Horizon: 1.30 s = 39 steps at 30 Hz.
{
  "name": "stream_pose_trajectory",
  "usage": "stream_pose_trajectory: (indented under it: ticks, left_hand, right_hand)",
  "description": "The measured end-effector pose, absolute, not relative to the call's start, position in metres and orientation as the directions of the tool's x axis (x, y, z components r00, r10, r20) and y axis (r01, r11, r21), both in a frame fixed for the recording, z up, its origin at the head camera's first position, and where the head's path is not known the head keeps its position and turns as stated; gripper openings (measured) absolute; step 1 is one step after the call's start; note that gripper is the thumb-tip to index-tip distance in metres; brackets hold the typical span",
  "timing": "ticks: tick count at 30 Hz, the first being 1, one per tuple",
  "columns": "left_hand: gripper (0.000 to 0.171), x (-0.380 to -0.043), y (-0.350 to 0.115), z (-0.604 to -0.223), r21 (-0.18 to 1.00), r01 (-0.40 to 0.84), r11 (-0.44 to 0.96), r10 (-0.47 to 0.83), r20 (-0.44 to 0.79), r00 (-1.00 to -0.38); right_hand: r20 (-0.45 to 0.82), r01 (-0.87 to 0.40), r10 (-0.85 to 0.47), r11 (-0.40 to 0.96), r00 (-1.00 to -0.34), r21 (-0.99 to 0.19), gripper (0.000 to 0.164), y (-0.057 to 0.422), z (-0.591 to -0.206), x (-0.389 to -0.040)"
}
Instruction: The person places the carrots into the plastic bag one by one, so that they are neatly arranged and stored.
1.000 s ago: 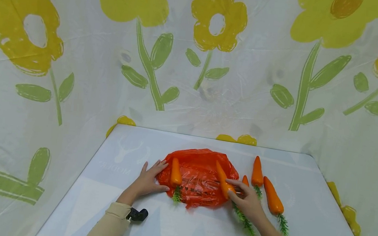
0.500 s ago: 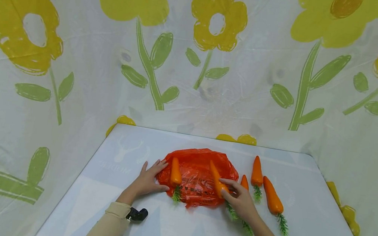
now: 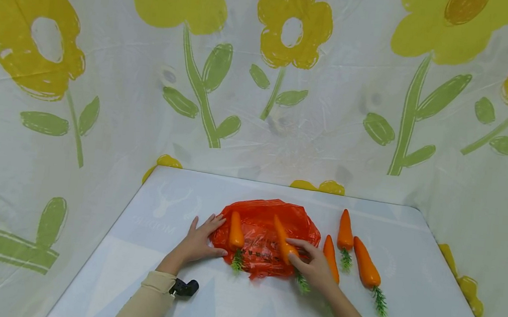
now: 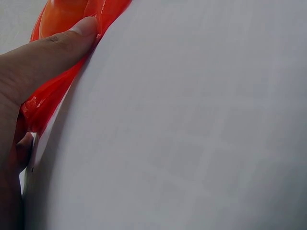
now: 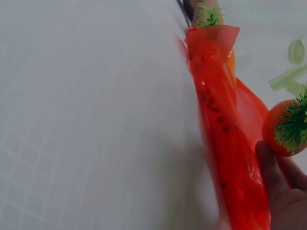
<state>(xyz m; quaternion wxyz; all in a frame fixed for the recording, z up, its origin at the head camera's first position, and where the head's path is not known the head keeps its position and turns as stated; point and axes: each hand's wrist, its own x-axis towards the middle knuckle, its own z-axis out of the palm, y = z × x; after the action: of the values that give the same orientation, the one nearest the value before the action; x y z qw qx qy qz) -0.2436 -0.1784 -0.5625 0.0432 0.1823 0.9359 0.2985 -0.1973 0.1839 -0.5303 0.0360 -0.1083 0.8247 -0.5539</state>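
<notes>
A red plastic bag (image 3: 257,262) lies flat on the table, dark print across its front. Spread at the bag's left edge, my left hand (image 3: 196,246) rests with its fingers extended; in the left wrist view the thumb (image 4: 57,50) lies on the red plastic. One carrot (image 3: 236,232) with a green leafy top is on the bag's left part. My right hand (image 3: 317,269) pinches a second carrot (image 3: 281,236) by its thick end over the bag's right half, tip pointing away. The right wrist view shows that carrot's round end (image 5: 273,127) at the fingertips.
Right of the bag lie three more carrots: one (image 3: 331,256) partly behind my right hand, one (image 3: 345,229) farther back, one (image 3: 367,266) farthest right. A white table (image 3: 187,193) meets a flower-printed curtain (image 3: 328,135) at its back.
My right hand has moved left with its carrot, farther over the bag. More of the carrot lying beside that hand now shows. The left hand has stayed in place.
</notes>
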Motion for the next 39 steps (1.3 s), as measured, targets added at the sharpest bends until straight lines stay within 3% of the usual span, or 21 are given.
stream_pose_trajectory:
  ticks: [13,39]
  left_hand:
    - [0.097,-0.244,-0.179,-0.563,0.574,0.312,0.757,0.366,0.023,-0.93]
    - [0.098,-0.246,-0.179,-0.567,0.572,0.329,0.751,0.372,0.045,-0.927]
  right_hand:
    - [0.026,-0.099,-0.218,0.331,-0.976,-0.938,0.034,0.169,-0.536,-0.207]
    - [0.069,-0.147,-0.253,0.303,-0.965,-0.942,0.036,0.14,-0.549,-0.22]
